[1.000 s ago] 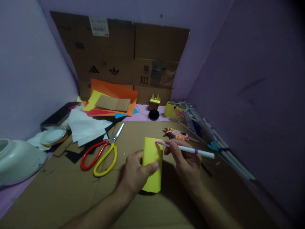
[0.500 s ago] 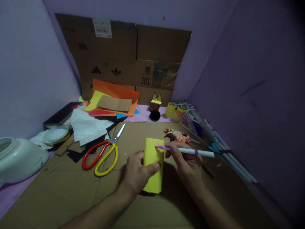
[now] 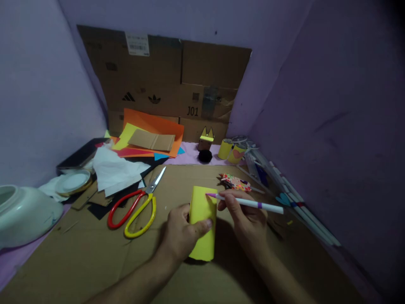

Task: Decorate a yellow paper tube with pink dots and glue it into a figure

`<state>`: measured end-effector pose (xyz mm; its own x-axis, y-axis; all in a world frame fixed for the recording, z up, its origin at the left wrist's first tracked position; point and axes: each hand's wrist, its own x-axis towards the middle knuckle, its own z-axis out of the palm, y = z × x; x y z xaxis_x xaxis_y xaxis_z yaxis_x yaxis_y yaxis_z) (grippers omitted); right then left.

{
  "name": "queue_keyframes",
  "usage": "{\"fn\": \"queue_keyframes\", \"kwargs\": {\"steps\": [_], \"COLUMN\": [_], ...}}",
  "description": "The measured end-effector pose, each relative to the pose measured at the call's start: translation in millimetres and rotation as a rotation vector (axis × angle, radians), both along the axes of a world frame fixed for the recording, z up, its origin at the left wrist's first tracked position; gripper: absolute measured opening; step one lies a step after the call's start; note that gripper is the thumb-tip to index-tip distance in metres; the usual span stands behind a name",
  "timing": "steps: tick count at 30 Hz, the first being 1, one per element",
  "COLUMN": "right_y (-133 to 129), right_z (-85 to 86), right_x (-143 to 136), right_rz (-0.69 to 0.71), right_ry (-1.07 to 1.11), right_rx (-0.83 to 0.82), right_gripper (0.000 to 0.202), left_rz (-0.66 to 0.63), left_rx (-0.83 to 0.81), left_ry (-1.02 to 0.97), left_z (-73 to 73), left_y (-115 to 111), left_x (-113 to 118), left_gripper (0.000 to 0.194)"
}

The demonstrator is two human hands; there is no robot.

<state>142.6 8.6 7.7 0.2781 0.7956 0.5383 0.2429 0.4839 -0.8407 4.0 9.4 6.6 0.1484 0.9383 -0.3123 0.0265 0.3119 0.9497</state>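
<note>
A yellow paper-covered piece, tall and box-like, is gripped by my left hand, whose thumb lies across its front; the fingers behind it are hidden. My right hand is closed round a white felt-tip pen with a purple band. The pen's purple-pink tip meets the upper part of the yellow face, and any mark under it is too small to make out. Left of my hands lies a pair of scissors with one red and one yellow handle, blades pointing away.
Coloured paper sheets, white paper and a pale ceramic pot sit to the left. At the back stand yellow-wrapped cans and a small eared box. White sticks lie along the right wall.
The camera view has tilted slightly, so everything sits a little lower. Both hands keep their hold, and the pen tip stays at the upper part of the yellow face.
</note>
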Motion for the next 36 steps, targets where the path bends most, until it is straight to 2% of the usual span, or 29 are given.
{"fn": "queue_keyframes", "kwargs": {"steps": [14,24,36], "right_y": [2.4,-1.1,-0.5], "right_z": [1.4,-0.1,2.6], "right_x": [-0.8,1.4,0.2], "right_rz": [-0.058,-0.036,-0.045], "right_ry": [0.008,-0.021,-0.016], "right_rx": [0.011,-0.045,-0.015], "right_gripper": [0.012,0.016,0.016], "left_rz": [-0.001,-0.003,-0.001], "left_rx": [0.009,-0.013,-0.002], "left_ry": [-0.016,-0.013,-0.009], "left_z": [0.6,-0.1,-0.6], "left_y": [-0.3,-0.3,0.3], "left_x": [-0.8,0.6,0.1], "left_gripper": [0.024,0.028,0.027]}}
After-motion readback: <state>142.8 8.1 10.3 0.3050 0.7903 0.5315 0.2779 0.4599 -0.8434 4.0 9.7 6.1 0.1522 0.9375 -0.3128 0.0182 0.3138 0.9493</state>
